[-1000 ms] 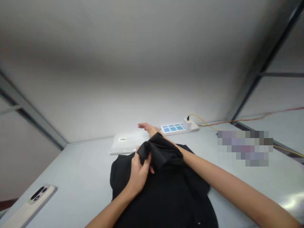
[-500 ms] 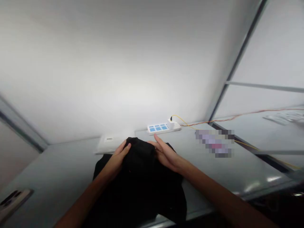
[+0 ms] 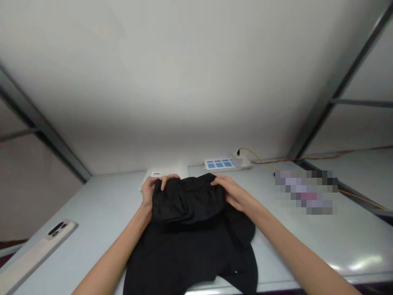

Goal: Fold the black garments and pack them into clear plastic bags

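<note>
A black garment (image 3: 184,254) lies over the front of the light table, its lower part spread out and its far end bunched up. My left hand (image 3: 153,188) is closed on the upper left corner of the bunched cloth, fingers curled over its top edge. At the upper right corner my right hand (image 3: 230,190) grips the same cloth, thumb side toward the middle. Between the hands the fabric is raised in a wrinkled roll. What the undersides of my fingers do is hidden by the cloth.
Behind the cloth lie a flat white package (image 3: 167,171) and a white power strip (image 3: 227,164) with a yellow cable (image 3: 254,155) plugged in. A phone-like white object (image 3: 39,250) is at the left. A pixelated item (image 3: 303,192) lies right. Metal frame posts (image 3: 319,119) flank the wall.
My hands have moved apart, stretching the bunched cloth wider between them. The right hand, with fingers extended before, now grips the cloth's edge. The view has shifted and brightened.
</note>
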Available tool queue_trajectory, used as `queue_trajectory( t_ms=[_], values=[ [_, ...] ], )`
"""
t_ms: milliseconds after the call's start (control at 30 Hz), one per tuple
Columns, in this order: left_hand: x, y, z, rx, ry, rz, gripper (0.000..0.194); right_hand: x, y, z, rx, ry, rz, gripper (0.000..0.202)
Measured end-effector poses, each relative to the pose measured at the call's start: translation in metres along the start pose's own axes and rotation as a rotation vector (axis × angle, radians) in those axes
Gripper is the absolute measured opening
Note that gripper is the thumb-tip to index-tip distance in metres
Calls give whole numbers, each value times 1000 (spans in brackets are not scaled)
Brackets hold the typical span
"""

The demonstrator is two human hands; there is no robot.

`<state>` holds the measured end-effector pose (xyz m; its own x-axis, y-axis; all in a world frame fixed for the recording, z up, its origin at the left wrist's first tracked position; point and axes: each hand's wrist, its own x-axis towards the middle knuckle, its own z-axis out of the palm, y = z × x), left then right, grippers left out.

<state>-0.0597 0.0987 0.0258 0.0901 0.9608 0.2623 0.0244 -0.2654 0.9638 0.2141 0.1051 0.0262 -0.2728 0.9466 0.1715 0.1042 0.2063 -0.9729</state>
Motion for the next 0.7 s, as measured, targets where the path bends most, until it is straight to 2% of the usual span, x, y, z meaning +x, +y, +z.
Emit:
queue_trajectory(
  t_ms=[100,167,233,333,400,467,533,567,633,700],
  values=[
    [4,8,-25,94,37,26,63,-3,4,-20,-30,-95,143,10],
    [1,15,-28,160,17,42,60,-4,5,-29,-130,-162,221,6],
    [-8,22,-20,276,-107,50,50,-3,6,-31,-246,-207,242,14],
    [-22,30,-1,662,-400,83,62,-1,4,-29,-321,-277,236,27],
    [-27,36,4,859,-497,119,58,-2,0,-30,-310,-342,283,30],
    [-27,43,-5,860,-459,110,52,-3,-5,-34,-309,-382,349,30],
    [-24,50,-23,821,-340,50,43,-2,-9,-43,-371,-371,382,30],
    [-22,53,-34,823,-277,11,36,-1,-10,-49,-440,-339,345,28],
    [-19,57,-54,860,-188,-46,25,1,-8,-59,-608,-223,180,23],
    [-19,58,-65,873,-174,-50,27,4,-4,-64,-727,-100,19,18]
  ],
)
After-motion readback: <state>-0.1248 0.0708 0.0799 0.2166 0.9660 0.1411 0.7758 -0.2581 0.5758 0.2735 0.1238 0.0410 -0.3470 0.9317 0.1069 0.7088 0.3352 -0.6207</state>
